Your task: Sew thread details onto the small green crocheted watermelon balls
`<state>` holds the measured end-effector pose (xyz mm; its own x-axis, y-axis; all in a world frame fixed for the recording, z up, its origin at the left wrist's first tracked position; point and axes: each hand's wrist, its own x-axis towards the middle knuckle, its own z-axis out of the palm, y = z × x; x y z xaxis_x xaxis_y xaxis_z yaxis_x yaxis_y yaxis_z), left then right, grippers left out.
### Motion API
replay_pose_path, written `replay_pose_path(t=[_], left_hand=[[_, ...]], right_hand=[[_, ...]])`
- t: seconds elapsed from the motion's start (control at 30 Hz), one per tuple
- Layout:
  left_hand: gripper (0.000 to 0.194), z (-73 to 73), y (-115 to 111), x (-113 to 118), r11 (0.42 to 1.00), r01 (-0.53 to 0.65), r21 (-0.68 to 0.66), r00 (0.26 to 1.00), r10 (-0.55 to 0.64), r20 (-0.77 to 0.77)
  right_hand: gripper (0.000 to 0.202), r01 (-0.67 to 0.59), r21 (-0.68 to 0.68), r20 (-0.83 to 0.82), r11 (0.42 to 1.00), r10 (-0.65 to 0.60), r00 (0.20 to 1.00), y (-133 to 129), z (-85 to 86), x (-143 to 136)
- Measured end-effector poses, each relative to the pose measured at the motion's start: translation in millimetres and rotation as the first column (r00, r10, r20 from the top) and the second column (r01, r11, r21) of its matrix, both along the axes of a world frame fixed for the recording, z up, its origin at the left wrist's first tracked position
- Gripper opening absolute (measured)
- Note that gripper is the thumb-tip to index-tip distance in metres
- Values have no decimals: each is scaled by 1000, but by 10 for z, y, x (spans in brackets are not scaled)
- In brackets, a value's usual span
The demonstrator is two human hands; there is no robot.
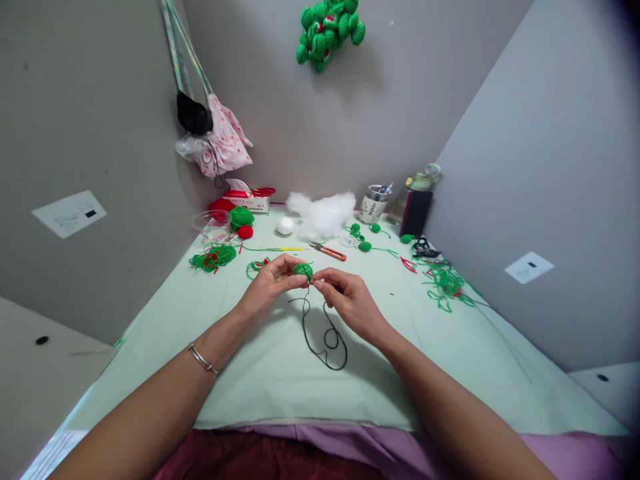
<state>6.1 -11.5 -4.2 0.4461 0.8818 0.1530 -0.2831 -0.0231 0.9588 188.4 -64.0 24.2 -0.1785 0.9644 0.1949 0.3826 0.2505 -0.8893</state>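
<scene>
In the head view, my left hand (273,285) has its thumb and fingers closed around a small green crocheted ball (303,270) above the middle of the table. My right hand (347,297) meets the ball's right side, its thumb and forefinger pinched together. Black thread (345,353) hangs in loops below the ball, and one length runs up into the curled fingers of my right hand. Whether a needle is in that pinch is too small to tell. Just beyond the hands lie a yellow-handled crochet hook (291,249) and orange thread snips (330,252).
White stuffing (323,215) lies at the back beside a white ball (285,226). Yarn scraps (213,259) and balls sit left; more scraps (447,285) lie right. A pen tin (374,204), dark phone (417,213) and bottle (399,205) stand back right. Walls enclose the table (240,393).
</scene>
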Motion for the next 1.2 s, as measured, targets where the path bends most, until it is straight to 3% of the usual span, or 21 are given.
replay_pose_path(t=[0.23,0.6,0.77,0.87,1.07,1.2], left_hand=[[27,15,8,4,999,-28,21,999,29,-14],[25,-9,-6,-5,999,29,-41,1000,-28,15],[28,-5,-41,38,998,-62,28,994,64,-93],[28,-13,-57,66,989,-118,92,976,133,-171],[25,-93,-83,116,975,-94,200,977,129,-168],[25,-93,-101,131,978,-82,191,978,116,-174]], right_hand=[[25,-16,-4,10,1000,16,1000,-2,5,19],[19,-3,8,-34,1000,3,999,17,-17,-26],[17,49,-16,-51,999,-49,997,54,-90,-32],[9,47,-7,-4,999,-47,999,63,-119,-26],[8,-18,50,158,999,10,987,-3,-57,-35],[9,65,184,336,981,-125,934,1,-80,-53]])
